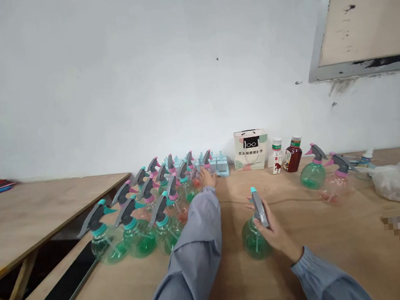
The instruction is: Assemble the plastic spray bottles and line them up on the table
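Observation:
My right hand [276, 230] grips a green spray bottle [254, 241] with a grey trigger head, standing on the wooden table [323, 251]. My left arm reaches forward in a grey sleeve, and my left hand [207, 178] touches the far end of a cluster of spray bottles [149, 213], next to a bottle with a pink collar [206, 161]. Whether the left fingers close on that bottle is hidden. The cluster holds several green and clear-pink bottles in rows.
A phone [69, 283] lies at the table's left edge. At the back stand a light-blue mould [221, 164], a small paper bag [251, 150] and two drink bottles [284, 155]. Two more spray bottles [323, 174] and a plastic bag [394, 181] sit right. A second table [30, 212] stands left.

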`<action>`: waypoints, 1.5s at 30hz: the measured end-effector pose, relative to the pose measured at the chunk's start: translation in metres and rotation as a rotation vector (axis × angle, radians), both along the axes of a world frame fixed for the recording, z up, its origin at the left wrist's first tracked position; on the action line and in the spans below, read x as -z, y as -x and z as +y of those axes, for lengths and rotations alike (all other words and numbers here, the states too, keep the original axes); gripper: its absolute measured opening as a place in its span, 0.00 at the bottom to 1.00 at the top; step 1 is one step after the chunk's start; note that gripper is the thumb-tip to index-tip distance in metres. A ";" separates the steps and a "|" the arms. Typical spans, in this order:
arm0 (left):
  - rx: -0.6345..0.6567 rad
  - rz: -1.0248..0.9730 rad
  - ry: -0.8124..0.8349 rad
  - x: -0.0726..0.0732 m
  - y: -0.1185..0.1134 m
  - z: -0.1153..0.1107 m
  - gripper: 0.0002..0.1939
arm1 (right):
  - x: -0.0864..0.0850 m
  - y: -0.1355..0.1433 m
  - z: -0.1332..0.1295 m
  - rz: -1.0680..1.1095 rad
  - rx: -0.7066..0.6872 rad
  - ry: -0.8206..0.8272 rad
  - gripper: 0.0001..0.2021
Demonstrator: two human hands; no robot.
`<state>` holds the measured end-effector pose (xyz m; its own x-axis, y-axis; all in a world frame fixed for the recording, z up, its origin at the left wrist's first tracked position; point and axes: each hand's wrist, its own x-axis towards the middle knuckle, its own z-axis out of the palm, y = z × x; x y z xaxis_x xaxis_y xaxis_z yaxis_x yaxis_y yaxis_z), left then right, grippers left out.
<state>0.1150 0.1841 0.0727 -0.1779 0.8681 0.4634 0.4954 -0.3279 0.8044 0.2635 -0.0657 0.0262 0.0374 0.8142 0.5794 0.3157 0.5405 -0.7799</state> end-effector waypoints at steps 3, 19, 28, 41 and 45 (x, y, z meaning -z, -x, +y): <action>-0.014 0.078 0.010 0.007 0.008 -0.022 0.32 | 0.003 -0.002 0.003 0.048 -0.003 -0.006 0.26; 0.262 0.168 -0.071 0.066 0.077 -0.165 0.36 | -0.041 0.024 0.023 0.748 -0.144 0.236 0.29; 0.255 0.192 -0.061 0.066 0.078 -0.168 0.36 | -0.033 0.021 0.021 0.749 -0.081 0.261 0.29; 0.241 0.189 -0.063 0.069 0.077 -0.168 0.36 | -0.026 0.015 0.028 0.733 -0.195 0.276 0.26; 0.261 0.184 -0.082 0.072 0.078 -0.165 0.36 | -0.026 0.014 0.026 0.704 -0.241 0.291 0.26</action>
